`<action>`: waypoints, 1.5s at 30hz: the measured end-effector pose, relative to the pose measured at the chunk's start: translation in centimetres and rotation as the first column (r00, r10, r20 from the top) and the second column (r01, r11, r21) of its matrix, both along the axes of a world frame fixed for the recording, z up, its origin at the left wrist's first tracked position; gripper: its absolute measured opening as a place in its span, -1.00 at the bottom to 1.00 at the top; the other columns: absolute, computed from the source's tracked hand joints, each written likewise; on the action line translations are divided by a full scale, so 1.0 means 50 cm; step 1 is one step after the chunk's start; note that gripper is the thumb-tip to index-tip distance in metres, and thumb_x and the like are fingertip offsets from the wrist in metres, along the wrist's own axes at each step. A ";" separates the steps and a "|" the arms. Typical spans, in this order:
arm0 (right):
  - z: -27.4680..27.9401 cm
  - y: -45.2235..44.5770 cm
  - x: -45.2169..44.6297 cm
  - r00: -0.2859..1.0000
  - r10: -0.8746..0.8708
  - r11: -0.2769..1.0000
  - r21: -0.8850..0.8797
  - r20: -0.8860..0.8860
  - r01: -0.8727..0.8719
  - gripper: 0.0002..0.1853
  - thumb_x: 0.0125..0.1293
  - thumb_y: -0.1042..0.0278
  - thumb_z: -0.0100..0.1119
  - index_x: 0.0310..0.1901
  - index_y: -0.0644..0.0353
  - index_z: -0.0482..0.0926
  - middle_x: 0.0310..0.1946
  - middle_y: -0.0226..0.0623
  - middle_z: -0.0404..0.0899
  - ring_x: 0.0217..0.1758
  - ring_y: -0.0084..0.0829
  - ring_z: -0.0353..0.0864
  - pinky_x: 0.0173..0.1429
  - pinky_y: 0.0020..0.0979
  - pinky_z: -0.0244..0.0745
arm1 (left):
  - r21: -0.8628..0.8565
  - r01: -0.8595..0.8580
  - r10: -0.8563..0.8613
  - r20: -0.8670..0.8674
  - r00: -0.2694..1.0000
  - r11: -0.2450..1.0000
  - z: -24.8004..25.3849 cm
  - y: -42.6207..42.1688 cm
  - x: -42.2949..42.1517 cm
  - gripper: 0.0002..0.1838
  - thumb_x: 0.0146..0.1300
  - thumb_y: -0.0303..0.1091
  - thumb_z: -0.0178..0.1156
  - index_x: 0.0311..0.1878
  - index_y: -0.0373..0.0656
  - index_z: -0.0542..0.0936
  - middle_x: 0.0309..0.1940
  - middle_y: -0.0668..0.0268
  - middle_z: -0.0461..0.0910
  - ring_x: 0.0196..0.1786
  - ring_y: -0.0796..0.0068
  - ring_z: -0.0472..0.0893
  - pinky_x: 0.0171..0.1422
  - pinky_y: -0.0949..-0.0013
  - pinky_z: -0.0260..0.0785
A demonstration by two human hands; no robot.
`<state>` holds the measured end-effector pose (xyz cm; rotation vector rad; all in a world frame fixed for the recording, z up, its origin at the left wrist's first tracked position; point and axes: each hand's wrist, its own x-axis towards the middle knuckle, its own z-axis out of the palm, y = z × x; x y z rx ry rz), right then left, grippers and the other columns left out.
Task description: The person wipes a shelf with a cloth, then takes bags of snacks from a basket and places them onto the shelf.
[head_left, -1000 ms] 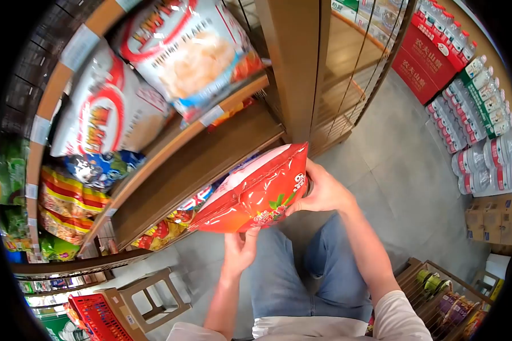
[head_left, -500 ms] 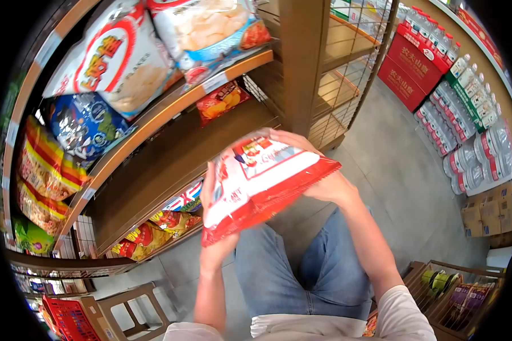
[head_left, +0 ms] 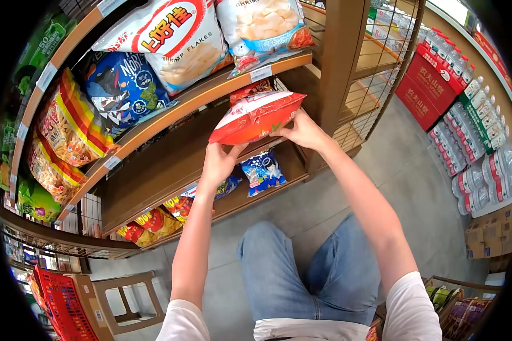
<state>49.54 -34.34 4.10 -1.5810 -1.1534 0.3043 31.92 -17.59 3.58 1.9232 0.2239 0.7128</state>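
Note:
A puffed red-and-white snack bag is held between my two hands at the opening of the middle shelf. My left hand grips its lower left side, fingers partly hidden behind the bag. On the lower right corner, my right hand holds it with the thumb along the near face. Just behind the bag, a red snack packet shows on the same shelf. Below, a blue snack bag stands on the bottom shelf, with several yellow-and-red bags farther left.
Large shrimp flakes bags fill the upper shelf, beside a blue bag and noodle-snack bags. A brown post borders the shelf on the right. Bottled water packs line the far right; a red basket sits lower left.
Both hands have carried the snack bag forward, away from my body, to the middle shelf. The bag has tipped, showing more of its red lower part. The view has shifted, revealing the blue bag below.

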 end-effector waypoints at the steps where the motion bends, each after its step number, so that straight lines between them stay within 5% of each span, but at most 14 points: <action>1: -0.002 0.001 0.007 1.000 0.014 1.000 -0.021 -0.028 -0.015 -0.37 0.05 0.43 0.46 0.15 0.30 0.38 0.06 -0.14 0.56 0.12 -0.34 0.53 0.25 -0.31 0.40 | 0.024 -0.005 0.006 -0.055 0.998 1.000 -0.002 0.006 0.007 -0.57 0.19 -0.43 0.35 0.10 -0.36 0.52 0.04 0.15 0.63 0.09 0.44 0.56 0.23 0.34 0.35; 4: -0.009 0.006 0.023 1.000 0.019 0.999 -0.031 0.000 -0.019 -0.33 0.07 0.40 0.47 0.19 0.30 0.33 0.06 -0.12 0.56 0.16 -0.34 0.53 0.26 -0.30 0.41 | 0.107 -0.018 0.030 -0.113 0.993 0.994 -0.012 0.007 0.016 -0.54 0.21 -0.39 0.35 0.13 -0.35 0.47 0.02 0.12 0.61 0.10 0.38 0.56 0.25 0.29 0.34; 7: -0.003 0.008 0.029 0.985 0.087 0.996 -0.021 -0.151 -0.092 -0.23 0.10 0.39 0.47 0.28 0.31 0.23 0.14 -0.10 0.50 0.22 -0.34 0.48 0.30 -0.33 0.39 | 0.111 -0.009 0.007 0.018 1.000 0.994 -0.016 -0.002 0.031 -0.43 0.26 -0.38 0.30 0.27 -0.33 0.31 0.07 0.08 0.56 0.14 0.34 0.53 0.26 0.28 0.33; 9: 0.006 0.009 0.029 0.986 0.095 0.995 0.014 -0.136 -0.094 -0.09 0.17 0.36 0.42 0.43 0.21 0.01 0.34 -0.20 0.24 0.35 -0.39 0.32 0.25 -0.29 0.50 | 0.038 0.009 -0.014 0.138 0.990 0.999 -0.022 -0.008 0.046 -0.36 0.33 -0.35 0.23 0.35 -0.29 0.15 0.11 0.03 0.51 0.16 0.29 0.52 0.26 0.28 0.33; 14: -0.020 0.041 0.040 0.971 0.072 0.995 0.088 -0.228 -0.053 -0.14 0.30 0.35 0.29 0.46 0.29 -0.08 0.35 -0.06 0.23 0.37 -0.39 0.30 0.24 -0.33 0.49 | -0.039 -0.039 0.041 0.055 0.998 0.998 -0.021 -0.001 0.083 -0.44 0.42 -0.28 0.12 0.35 -0.24 0.14 0.08 0.03 0.52 0.12 0.28 0.55 0.20 0.28 0.39; 16: -0.023 0.052 0.032 0.970 -0.031 0.985 0.156 -0.240 0.071 -0.21 0.30 0.32 0.27 0.41 0.37 0.02 0.29 -0.02 0.33 0.34 -0.33 0.35 0.42 -0.33 0.25 | -0.088 -0.086 0.084 -0.026 0.996 0.992 -0.011 -0.003 0.099 -0.46 0.43 -0.23 0.11 0.34 -0.23 0.18 0.02 0.06 0.57 0.06 0.27 0.59 0.15 0.29 0.42; 20: -0.014 0.049 0.034 0.961 -0.251 0.964 0.054 -0.117 0.259 -0.29 0.33 0.27 0.19 0.39 0.39 0.09 0.29 0.12 0.31 0.37 -0.10 0.34 0.44 -0.24 0.21 | -0.015 -0.137 0.136 -0.036 0.990 0.991 -0.004 -0.009 0.127 -0.47 0.42 -0.13 0.10 0.31 -0.23 0.28 0.04 0.03 0.59 0.05 0.24 0.62 0.17 0.27 0.40; 24: -0.017 0.060 0.015 0.916 -0.401 0.916 -0.020 0.010 0.401 -0.29 0.39 0.22 0.12 0.42 0.39 0.06 0.33 0.11 0.29 0.40 -0.12 0.31 0.44 -0.29 0.20 | 0.002 -0.180 0.179 -0.103 0.978 0.984 -0.003 -0.017 0.140 -0.45 0.42 -0.09 0.09 0.33 -0.22 0.28 0.08 0.01 0.58 0.10 0.22 0.60 0.22 0.26 0.37; 28: -0.034 0.054 -0.016 0.829 -0.540 0.839 0.006 0.145 0.545 -0.33 0.39 0.26 0.10 0.40 0.41 0.10 0.29 0.15 0.33 0.35 0.01 0.36 0.40 -0.21 0.26 | -0.077 -0.154 0.149 -0.075 0.986 0.985 -0.007 -0.022 0.130 -0.38 0.42 -0.10 0.09 0.39 -0.27 0.21 0.14 -0.03 0.53 0.19 0.21 0.55 0.26 0.25 0.35; 34: 0.055 -0.018 -0.109 0.802 -0.560 0.826 0.213 0.209 0.521 -0.61 0.36 0.40 0.14 0.17 0.34 0.42 0.08 0.00 0.54 0.09 -0.15 0.59 0.14 -0.30 0.48 | -0.060 -0.232 0.229 -0.055 0.972 0.971 0.043 -0.073 0.052 -0.33 0.43 -0.09 0.09 0.42 -0.31 0.15 0.29 -0.11 0.36 0.32 0.22 0.41 0.37 0.26 0.26; 36: 0.075 -0.052 -0.124 0.885 -0.457 0.873 0.235 0.089 0.427 -0.76 0.35 0.45 0.14 0.02 0.33 0.52 -0.10 -0.12 0.64 -0.09 -0.33 0.66 0.00 -0.40 0.54 | -0.115 -0.188 0.190 0.003 0.982 0.975 0.071 -0.099 0.021 -0.47 0.46 -0.17 0.06 0.34 -0.31 0.29 0.23 -0.01 0.43 0.26 0.30 0.45 0.32 0.28 0.33; 37: 0.069 -0.062 -0.132 0.888 -0.458 0.849 0.318 0.045 0.422 -0.84 0.33 0.48 0.14 -0.10 0.33 0.56 -0.25 -0.12 0.64 -0.20 -0.22 0.68 -0.09 -0.34 0.55 | -0.117 -0.189 0.191 0.009 0.982 0.975 0.077 -0.110 0.006 -0.47 0.46 -0.17 0.06 0.34 -0.31 0.29 0.23 -0.01 0.43 0.26 0.30 0.45 0.32 0.28 0.33; 40: 0.023 -0.107 -0.158 0.886 -0.463 0.841 0.303 -0.025 0.448 -0.85 0.33 0.52 0.14 -0.10 0.33 0.57 -0.27 -0.16 0.65 -0.26 -0.37 0.67 -0.14 -0.41 0.54 | -0.219 -0.078 0.105 0.117 0.988 0.973 0.071 -0.150 -0.030 -0.70 0.50 -0.28 -0.01 0.08 -0.32 0.50 0.02 0.18 0.56 0.12 0.43 0.53 0.21 0.31 0.46; 45: -0.017 -0.114 -0.176 0.852 -0.518 0.800 0.310 -0.073 0.514 -0.89 0.31 0.56 0.16 -0.15 0.31 0.57 -0.33 -0.20 0.63 -0.35 -0.44 0.64 -0.22 -0.44 0.54 | -0.392 -0.085 0.143 0.122 0.982 0.916 0.007 -0.196 -0.015 -0.71 0.48 -0.28 0.04 -0.01 -0.37 0.50 -0.12 0.18 0.59 -0.05 0.44 0.59 0.08 0.30 0.53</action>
